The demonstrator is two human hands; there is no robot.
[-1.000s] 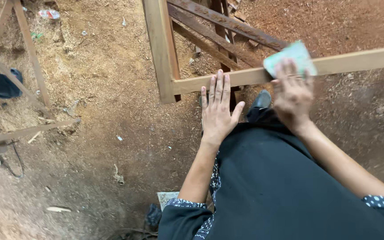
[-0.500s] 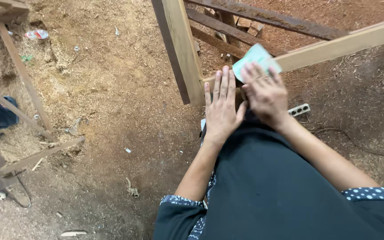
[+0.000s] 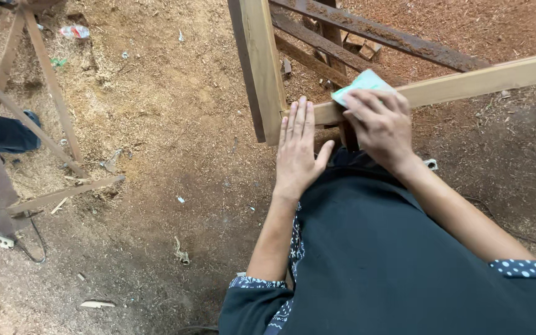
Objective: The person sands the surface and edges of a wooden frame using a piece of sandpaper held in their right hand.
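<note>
A light wooden frame stands before me, with an upright post (image 3: 262, 62) and a horizontal rail (image 3: 466, 84) running right. My left hand (image 3: 298, 152) lies flat, fingers together, against the rail near its joint with the post. My right hand (image 3: 376, 124) presses a pale green sheet of sandpaper (image 3: 361, 84) onto the rail just right of the left hand. Dark trousers (image 3: 392, 260) cover my legs below the hands.
Darker weathered slats (image 3: 373, 34) lie behind the frame. A second wooden frame with thin legs (image 3: 51, 87) stands at the left, with a cable (image 3: 29, 248) at its foot. Sawdust and small scraps cover the earth floor (image 3: 156, 124).
My right hand with the sandpaper has slid left along the rail, closer to my left hand and the post. The view has shifted a little too.
</note>
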